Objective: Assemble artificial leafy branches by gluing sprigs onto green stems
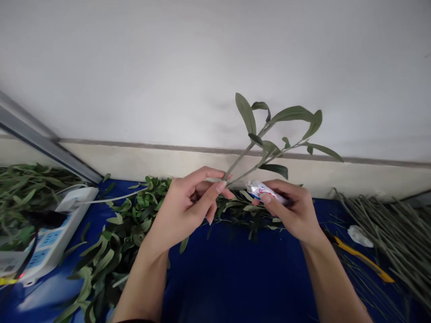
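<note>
Between the thumb and fingers of my left hand is the lower end of a leafy green branch. It forks into two stems that lean up and to the right, with long narrow leaves. My right hand is closed around a small white tube with red and blue print. The tube's silvery end points left toward the stem and appears a short way apart from it. Below and behind both hands lie more leafy sprigs on the blue surface.
Leafy sprigs are heaped at left, beside a white power strip with cables. Bare stems lie at right, near a yellow-handled tool and a crumpled white scrap. A pale wall rises behind.
</note>
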`<act>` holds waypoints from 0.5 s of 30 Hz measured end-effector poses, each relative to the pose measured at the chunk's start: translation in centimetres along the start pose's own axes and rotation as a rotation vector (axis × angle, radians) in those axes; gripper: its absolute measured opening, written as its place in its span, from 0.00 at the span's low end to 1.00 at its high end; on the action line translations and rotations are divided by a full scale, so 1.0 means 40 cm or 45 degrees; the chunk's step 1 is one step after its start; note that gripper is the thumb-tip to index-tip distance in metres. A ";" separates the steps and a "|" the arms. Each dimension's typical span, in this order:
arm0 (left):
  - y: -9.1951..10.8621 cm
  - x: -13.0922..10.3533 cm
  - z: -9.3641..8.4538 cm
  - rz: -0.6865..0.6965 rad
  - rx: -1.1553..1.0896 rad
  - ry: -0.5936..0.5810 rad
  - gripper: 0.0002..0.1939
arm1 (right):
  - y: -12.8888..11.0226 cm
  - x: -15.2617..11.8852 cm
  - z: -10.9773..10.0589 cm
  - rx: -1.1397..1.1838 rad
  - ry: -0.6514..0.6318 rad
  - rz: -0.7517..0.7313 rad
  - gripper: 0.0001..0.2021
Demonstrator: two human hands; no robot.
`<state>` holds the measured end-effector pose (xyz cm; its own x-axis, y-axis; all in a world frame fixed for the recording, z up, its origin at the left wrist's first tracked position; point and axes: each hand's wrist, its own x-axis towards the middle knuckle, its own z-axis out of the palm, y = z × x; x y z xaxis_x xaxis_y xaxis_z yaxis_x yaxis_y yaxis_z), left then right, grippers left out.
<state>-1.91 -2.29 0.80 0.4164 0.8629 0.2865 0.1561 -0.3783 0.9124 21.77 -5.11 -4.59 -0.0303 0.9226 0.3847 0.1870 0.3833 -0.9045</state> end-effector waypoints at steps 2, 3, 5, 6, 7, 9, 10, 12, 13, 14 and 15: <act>-0.001 -0.001 0.002 -0.005 -0.012 -0.028 0.08 | -0.002 0.001 0.003 -0.018 -0.022 -0.009 0.07; -0.001 -0.001 0.003 -0.010 -0.019 -0.036 0.08 | -0.004 0.001 0.004 -0.021 -0.029 -0.015 0.07; 0.000 -0.002 0.004 -0.026 -0.029 -0.042 0.08 | -0.006 0.001 0.005 -0.007 -0.026 -0.023 0.06; 0.001 -0.002 0.004 -0.033 -0.031 -0.043 0.09 | -0.006 0.001 0.004 0.004 -0.024 -0.023 0.06; 0.002 -0.003 0.004 -0.038 -0.029 -0.044 0.09 | -0.007 0.000 0.003 0.013 -0.022 -0.021 0.06; 0.003 -0.003 0.003 -0.044 -0.017 -0.040 0.09 | -0.007 -0.001 0.001 0.028 -0.025 -0.023 0.06; 0.003 -0.002 0.003 -0.043 -0.007 -0.037 0.08 | -0.006 -0.001 0.000 0.034 -0.027 -0.026 0.06; 0.004 -0.001 0.002 -0.040 0.012 -0.037 0.08 | -0.004 -0.001 -0.002 0.040 -0.027 -0.036 0.05; 0.004 0.000 0.002 -0.040 0.020 -0.041 0.08 | -0.003 -0.001 -0.002 0.039 -0.030 -0.040 0.05; 0.004 0.000 0.003 -0.041 0.024 -0.046 0.08 | -0.003 -0.001 -0.002 0.036 -0.036 -0.044 0.05; 0.004 0.001 0.003 -0.044 0.026 -0.052 0.09 | -0.003 -0.001 -0.002 0.032 -0.039 -0.045 0.05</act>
<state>-1.75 -2.36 0.92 0.4468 0.8611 0.2424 0.1889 -0.3557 0.9153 21.84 -5.18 -4.49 -0.0662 0.9093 0.4109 0.1608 0.4161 -0.8950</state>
